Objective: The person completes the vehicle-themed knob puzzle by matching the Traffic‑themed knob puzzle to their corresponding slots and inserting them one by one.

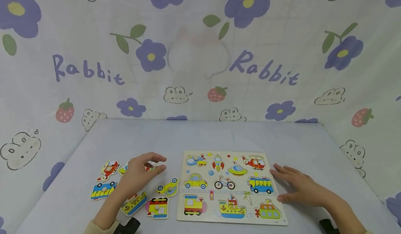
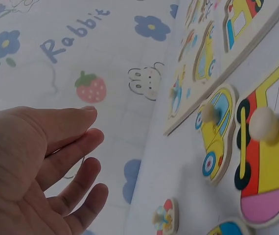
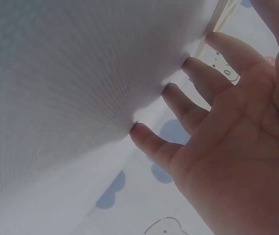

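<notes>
My left hand (image 1: 141, 173) hovers over loose wooden puzzle pieces, its thumb and fingers apart with nothing between them. Partly behind it lie a red-tipped piece (image 1: 151, 165) and a green-yellow piece (image 1: 123, 169). Nearby are a helicopter piece (image 1: 109, 170), a bus piece (image 1: 104, 190), a ship piece (image 1: 134, 203), a train piece (image 1: 157, 208) and a yellow car piece (image 2: 213, 132). The puzzle board (image 1: 213, 192) lies to their right; a knobbed airplane piece (image 1: 196, 160) sits at its upper left. Extended fingers of my right hand (image 1: 302, 187) rest at the board's right edge.
A pale cloth covers the table (image 1: 150, 136). Behind and on both sides hangs a patterned curtain (image 1: 194, 112) with flowers, strawberries and rabbits. Dark wrist-camera mounts (image 1: 127, 226) show at both wrists.
</notes>
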Tool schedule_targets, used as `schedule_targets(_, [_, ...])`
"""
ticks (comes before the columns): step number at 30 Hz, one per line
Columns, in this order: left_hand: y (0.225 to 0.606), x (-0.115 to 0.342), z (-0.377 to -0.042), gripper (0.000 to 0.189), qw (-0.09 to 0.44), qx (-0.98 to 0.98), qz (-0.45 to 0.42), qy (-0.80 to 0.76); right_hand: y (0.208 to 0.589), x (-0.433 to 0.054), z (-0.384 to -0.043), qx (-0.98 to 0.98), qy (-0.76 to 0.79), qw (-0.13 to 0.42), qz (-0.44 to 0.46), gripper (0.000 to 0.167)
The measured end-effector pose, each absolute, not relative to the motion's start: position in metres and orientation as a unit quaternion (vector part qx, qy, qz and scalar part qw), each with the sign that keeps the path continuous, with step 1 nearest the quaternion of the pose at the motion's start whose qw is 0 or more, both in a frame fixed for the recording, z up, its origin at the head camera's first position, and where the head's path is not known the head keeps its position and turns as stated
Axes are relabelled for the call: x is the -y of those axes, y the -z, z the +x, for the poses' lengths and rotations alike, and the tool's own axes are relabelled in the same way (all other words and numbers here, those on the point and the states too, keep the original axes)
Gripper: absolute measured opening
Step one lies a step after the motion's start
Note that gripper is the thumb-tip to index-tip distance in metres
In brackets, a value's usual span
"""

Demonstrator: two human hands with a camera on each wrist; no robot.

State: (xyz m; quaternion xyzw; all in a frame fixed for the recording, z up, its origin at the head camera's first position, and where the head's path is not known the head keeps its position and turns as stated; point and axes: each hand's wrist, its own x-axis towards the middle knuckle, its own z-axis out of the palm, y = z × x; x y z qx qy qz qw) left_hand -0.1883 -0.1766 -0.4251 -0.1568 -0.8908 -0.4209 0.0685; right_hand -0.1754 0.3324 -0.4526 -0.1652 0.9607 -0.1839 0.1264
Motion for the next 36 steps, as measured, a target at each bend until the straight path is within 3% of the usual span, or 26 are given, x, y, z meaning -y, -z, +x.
schedule_targets(12, [0.427, 0.221, -0.183, 0.022, 0.093, 0.900, -0.076, 0.419, 0.451, -0.333, -0.174, -0.961, 0.184, 0.124, -0.162, 0.096])
schedule_targets(36, [0.464, 0.233, -0.215, 0.024, 0.017, 0.892, -0.055, 0.449, 0.451, -0.333, -0.174, -0.960, 0.196, 0.127, -0.157, 0.094])
